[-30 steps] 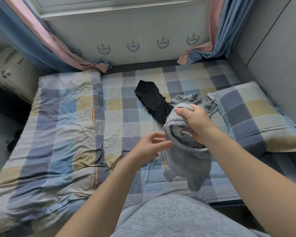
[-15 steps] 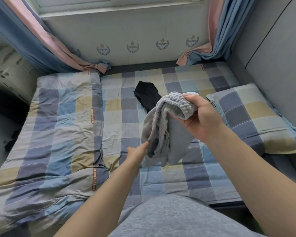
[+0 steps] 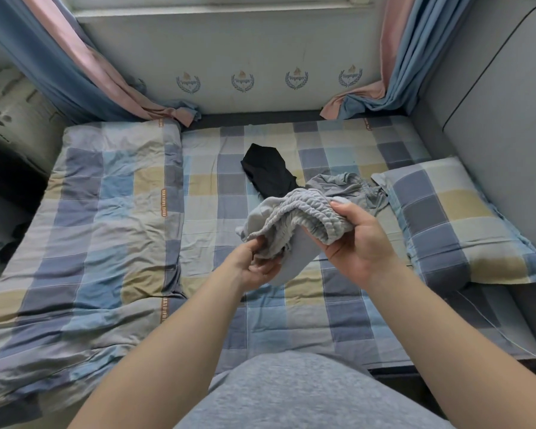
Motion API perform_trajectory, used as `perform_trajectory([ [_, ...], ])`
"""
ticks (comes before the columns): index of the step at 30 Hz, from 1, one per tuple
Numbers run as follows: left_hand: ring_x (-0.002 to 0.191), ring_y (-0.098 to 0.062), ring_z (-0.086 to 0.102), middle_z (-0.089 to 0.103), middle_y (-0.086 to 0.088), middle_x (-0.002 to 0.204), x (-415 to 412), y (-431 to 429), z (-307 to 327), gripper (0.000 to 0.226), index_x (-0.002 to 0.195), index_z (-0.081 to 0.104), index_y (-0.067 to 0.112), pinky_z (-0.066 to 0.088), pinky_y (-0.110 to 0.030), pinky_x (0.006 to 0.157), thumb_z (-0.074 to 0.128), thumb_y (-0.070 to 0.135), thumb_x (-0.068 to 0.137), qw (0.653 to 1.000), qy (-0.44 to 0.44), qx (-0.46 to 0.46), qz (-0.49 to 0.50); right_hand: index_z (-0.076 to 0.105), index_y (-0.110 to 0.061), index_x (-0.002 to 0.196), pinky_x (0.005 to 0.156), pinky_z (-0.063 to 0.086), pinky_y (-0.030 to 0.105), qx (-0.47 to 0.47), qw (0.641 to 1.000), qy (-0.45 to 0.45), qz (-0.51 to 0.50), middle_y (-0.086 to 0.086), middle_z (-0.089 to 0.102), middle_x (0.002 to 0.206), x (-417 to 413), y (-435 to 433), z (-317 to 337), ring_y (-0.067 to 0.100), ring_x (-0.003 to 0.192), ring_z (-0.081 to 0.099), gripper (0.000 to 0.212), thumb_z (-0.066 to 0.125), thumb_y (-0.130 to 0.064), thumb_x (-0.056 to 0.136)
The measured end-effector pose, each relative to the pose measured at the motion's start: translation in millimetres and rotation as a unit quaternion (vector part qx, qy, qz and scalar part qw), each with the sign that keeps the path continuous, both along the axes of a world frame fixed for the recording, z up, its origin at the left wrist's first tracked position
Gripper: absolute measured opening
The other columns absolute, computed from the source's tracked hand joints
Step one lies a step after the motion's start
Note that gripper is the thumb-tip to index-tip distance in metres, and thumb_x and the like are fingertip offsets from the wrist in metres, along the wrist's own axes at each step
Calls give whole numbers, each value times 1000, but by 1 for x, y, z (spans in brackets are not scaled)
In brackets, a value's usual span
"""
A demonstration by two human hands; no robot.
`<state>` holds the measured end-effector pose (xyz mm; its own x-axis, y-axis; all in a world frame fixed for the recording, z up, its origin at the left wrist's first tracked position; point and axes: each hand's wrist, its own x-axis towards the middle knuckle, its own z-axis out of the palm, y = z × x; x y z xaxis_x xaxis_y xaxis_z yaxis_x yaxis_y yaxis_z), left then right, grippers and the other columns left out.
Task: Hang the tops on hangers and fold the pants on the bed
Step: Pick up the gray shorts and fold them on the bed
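Light grey pants with a ribbed elastic waistband hang bunched in the air above the checked bed. My right hand grips the waistband from the right. My left hand holds the lower left part of the waistband, palm up. A black garment lies on the sheet behind the pants. Beside it, to the right, a darker grey garment lies crumpled against the pillow. No hangers are in view.
A folded checked quilt covers the bed's left half. A checked pillow lies at the right, next to a grey padded wall. Blue and pink curtains drop onto the bed's far corners.
My left hand has reached the pants and taken hold of the waistband. The right hand has lowered slightly and the waistband is now spread between both hands.
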<state>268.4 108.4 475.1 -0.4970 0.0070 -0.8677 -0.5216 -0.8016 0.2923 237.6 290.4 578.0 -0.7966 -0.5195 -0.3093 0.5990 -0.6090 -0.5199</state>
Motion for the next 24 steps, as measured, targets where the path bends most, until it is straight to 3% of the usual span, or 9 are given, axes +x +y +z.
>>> perform_trajectory([
  [2, 85, -23, 65, 63, -9, 96, -1, 10, -5, 3, 94, 63, 6, 59, -37, 81, 61, 4, 95, 1000, -5, -3, 11, 54, 8, 125, 83, 61, 36, -4, 1000, -2, 3, 22, 66, 111, 3, 1, 0, 28, 98, 67, 44, 52, -8, 85],
  [4, 62, -12, 54, 54, -4, 72, -2, 14, -12, 16, 82, 57, 10, 56, -24, 61, 55, 0, 95, 1000, -4, -23, 13, 55, 8, 122, 83, 61, 36, -1, 1000, 0, 4, 21, 67, 109, 3, 4, 0, 28, 97, 68, 41, 53, -8, 84],
  [6, 48, -10, 51, 54, -2, 58, 0, 11, -15, 19, 78, 55, 10, 48, -19, 60, 52, 3, 95, 999, -10, -39, 6, 54, 6, 123, 79, 62, 36, 12, 1000, -3, -4, 21, 68, 107, 1, 11, -2, 27, 93, 69, 42, 54, -9, 84],
  [10, 47, -14, 49, 54, -3, 54, 12, -7, -18, 24, 70, 54, 11, 45, -22, 51, 46, 1, 90, 995, -45, -84, -29, 57, 1, 113, 58, 59, 31, 135, 988, -25, -71, 16, 69, 95, -8, 23, -14, 21, 72, 72, 19, 56, -9, 96],
  [14, 40, -14, 47, 48, 1, 53, 21, -31, -24, 28, 60, 42, 17, 40, -13, 42, 42, 1, 83, 982, -102, -157, 9, 47, -20, 142, 57, 60, 34, 309, 941, 5, -138, 9, 67, 109, -14, 35, -39, 19, 76, 74, 45, 57, -6, 100],
  [17, 48, -15, 48, 47, 0, 63, 27, -40, -31, 24, 64, 40, 17, 42, -15, 38, 43, 2, 83, 976, -117, -182, 33, 70, -11, 109, 59, 58, 28, 376, 923, 22, -83, 12, 71, 92, -9, 37, -55, 14, 66, 70, 22, 50, -5, 102],
  [20, 52, -15, 43, 44, 0, 68, 35, -44, -34, 22, 67, 41, 16, 38, -13, 34, 45, 1, 83, 973, -127, -183, 55, 71, -2, 111, 74, 54, 32, 498, 864, 54, -49, 10, 70, 89, -9, 39, -74, 19, 76, 64, 19, 66, -9, 94],
  [22, 53, -14, 45, 46, 0, 69, 41, -46, -33, 19, 69, 46, 15, 39, -17, 39, 48, 1, 81, 973, -125, -186, 53, 68, -5, 117, 81, 53, 31, 581, 807, 103, 12, 7, 68, 98, -6, 41, -84, 20, 87, 63, 40, 82, -20, 82],
  [24, 54, -14, 46, 50, -1, 73, 45, -47, -32, 11, 77, 53, 13, 39, -19, 43, 52, 2, 78, 972, -118, -199, 44, 62, -11, 125, 96, 50, 38, 674, 715, 152, 107, 7, 59, 118, -4, 42, -91, 24, 109, 58, 65, 89, -36, 72],
])
